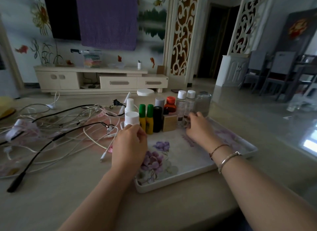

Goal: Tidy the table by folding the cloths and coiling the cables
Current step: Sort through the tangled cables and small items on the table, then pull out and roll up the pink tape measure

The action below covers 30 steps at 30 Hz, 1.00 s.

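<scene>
A tangle of white and black cables point(68, 126) sprawls over the left half of the table. A black cable with a thick plug point(16, 183) trails toward the front left. A yellow cloth point(6, 107) lies at the far left edge. On the floral tray point(171, 182), my left hand point(128, 143) grips the lower part of a white-capped bottle point(131, 117) at the tray's back left corner. My right hand point(197, 127) reaches the back right, its fingers curled at the foot of a clear bottle point(188, 107).
A row of bottles lines the tray's back: two yellow ones with green caps point(145, 119), a black one point(157, 119), a red one point(170, 105) and a small tan box point(169, 122). A glass jar point(202, 102) stands at the right end. A glossy tabletop extends right.
</scene>
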Each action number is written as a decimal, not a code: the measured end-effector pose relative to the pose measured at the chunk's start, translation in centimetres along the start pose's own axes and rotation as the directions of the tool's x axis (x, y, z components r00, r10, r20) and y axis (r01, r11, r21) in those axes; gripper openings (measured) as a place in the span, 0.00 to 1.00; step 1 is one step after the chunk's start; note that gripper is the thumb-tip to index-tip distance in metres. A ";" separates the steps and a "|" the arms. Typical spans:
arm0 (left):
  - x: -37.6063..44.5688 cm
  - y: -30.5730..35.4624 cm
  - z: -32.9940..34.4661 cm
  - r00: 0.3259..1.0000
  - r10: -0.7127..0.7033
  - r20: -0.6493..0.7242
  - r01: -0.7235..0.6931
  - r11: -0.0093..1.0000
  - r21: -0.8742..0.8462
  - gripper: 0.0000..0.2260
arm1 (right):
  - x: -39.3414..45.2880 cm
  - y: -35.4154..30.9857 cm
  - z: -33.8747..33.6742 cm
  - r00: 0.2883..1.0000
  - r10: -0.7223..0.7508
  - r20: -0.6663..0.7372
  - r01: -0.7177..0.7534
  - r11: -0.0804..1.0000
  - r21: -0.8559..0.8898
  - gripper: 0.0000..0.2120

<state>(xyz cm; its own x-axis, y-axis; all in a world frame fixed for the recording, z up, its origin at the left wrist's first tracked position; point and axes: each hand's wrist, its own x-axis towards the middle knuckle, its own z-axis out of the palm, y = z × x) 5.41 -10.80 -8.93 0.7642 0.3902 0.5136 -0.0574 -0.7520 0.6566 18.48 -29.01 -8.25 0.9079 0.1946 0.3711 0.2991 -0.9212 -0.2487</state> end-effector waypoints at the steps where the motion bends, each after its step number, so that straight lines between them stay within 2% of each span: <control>1: 0.0 0.0 0.0 1.000 0.003 0.003 -0.003 1.000 0.000 0.07 | 0.0 0.1 -0.1 1.000 0.016 0.015 -0.016 1.000 -0.003 0.18; 8: 0.1 -0.1 0.0 1.000 0.015 0.004 -0.015 1.000 -0.011 0.07 | 0.0 0.2 -0.5 0.995 0.070 0.068 -0.068 0.997 -0.023 0.21; 15: 0.1 -0.5 0.1 1.000 0.009 -0.026 -0.011 0.998 -0.068 0.07 | -0.5 -0.5 -1.0 0.994 0.090 0.069 -0.089 0.996 -0.020 0.18; 22: -0.2 -0.7 -0.9 0.996 -0.080 0.031 0.085 0.973 -0.213 0.09 | -3.4 -4.2 -3.8 0.996 -0.085 -0.030 0.086 0.996 0.032 0.14; 24: -0.5 -0.8 -2.3 1.000 -0.011 0.016 0.013 0.982 -0.188 0.08 | -4.7 -5.7 -4.6 0.983 -0.175 -0.058 0.179 0.982 0.065 0.06; 26: -0.9 -1.3 -4.2 0.992 0.119 0.033 -0.115 0.989 -0.096 0.07 | -5.7 -7.6 -5.1 0.966 -0.254 -0.050 0.257 0.963 0.074 0.01; 28: -1.3 -2.2 -6.7 0.969 0.233 0.081 -0.237 0.970 0.044 0.06 | -6.6 -9.9 -5.0 0.947 -0.322 -0.016 0.321 0.941 0.110 0.02; 30: -1.9 -3.6 -9.7 0.949 0.291 0.123 -0.309 0.936 0.166 0.05 | -7.7 -12.4 -4.8 0.924 -0.383 0.005 0.378 0.914 0.150 0.03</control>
<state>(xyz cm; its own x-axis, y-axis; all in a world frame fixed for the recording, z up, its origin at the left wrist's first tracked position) -2.05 -3.65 -6.89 0.7875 0.0856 0.6104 -0.1834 -0.9129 0.3646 6.36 -20.66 -3.76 0.7258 0.5341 0.4336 0.6604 -0.7176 -0.2214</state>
